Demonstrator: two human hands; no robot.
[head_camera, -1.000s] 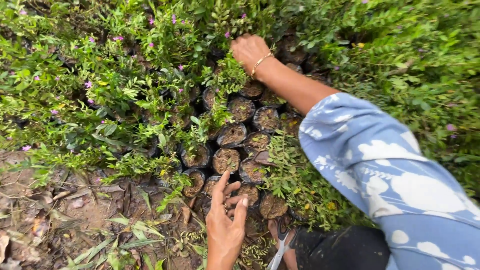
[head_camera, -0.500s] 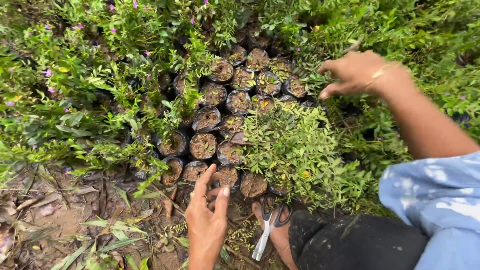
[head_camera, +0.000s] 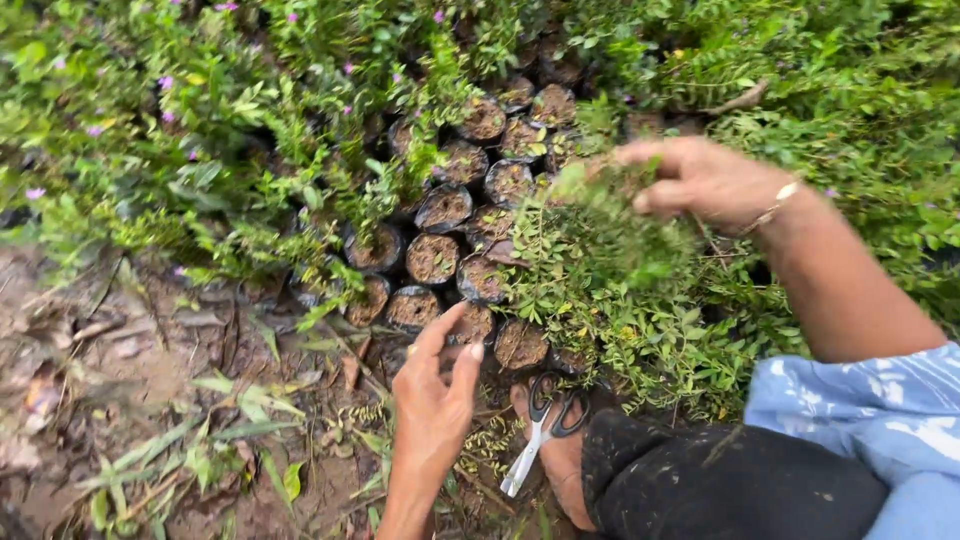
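- Head view looks down on a cluster of small black plastic nursery bags filled with brown soil (head_camera: 433, 257), packed side by side on muddy ground and running as a band from lower centre up toward the top of the frame.
- Left hand (head_camera: 437, 385) sits just below the lowest bags, fingers spread and loosely curved, thumb apart; it holds nothing, and its fingertips (head_camera: 455, 312) reach up toward the bottom row, very near one bag's rim. Whether they touch it I cannot tell.
- Right hand (head_camera: 700, 178), with a thin gold bracelet at the wrist, lies to the right of the bags, partly closed over a leafy green sprig of the small-leaved shrub (head_camera: 610, 230). The blur hides how firm that hold is.
- Of the two, the left hand is the nearer to the bags; they lie straight ahead of its fingers, and the band's long axis continues away from it, up and slightly right.
- Silver scissors with dark handles (head_camera: 540, 430) lie on the ground just below the bags, to the right of the left hand, blades pointing down-left, beside a bare foot (head_camera: 560, 455).
- Left of the bags, green shrubs with tiny purple flowers (head_camera: 165, 120) crowd the bags' edge.
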